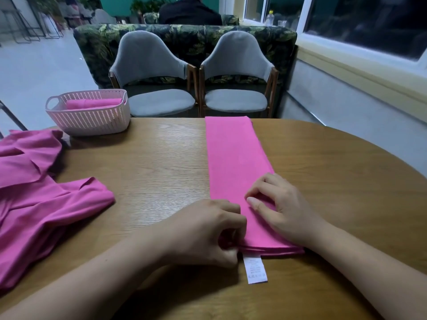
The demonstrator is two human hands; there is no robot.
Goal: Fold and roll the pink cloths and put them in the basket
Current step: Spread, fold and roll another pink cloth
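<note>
A pink cloth folded into a long narrow strip [233, 158] lies on the wooden table [157, 162], running away from me. A white care label [254, 269] sticks out of its near end. My left hand [208, 234] pinches the near left corner of the strip with curled fingers. My right hand [284, 209] rests on the strip's near part, fingers bent and pressing the fabric. A pale pink perforated basket [90, 118] stands at the table's far left with a rolled pink cloth [92, 103] inside.
A heap of unfolded pink cloths [39, 195] covers the table's left side. Two grey chairs [152, 75] face the far edge, with a leaf-patterned sofa back behind them. A wall and window run along the right.
</note>
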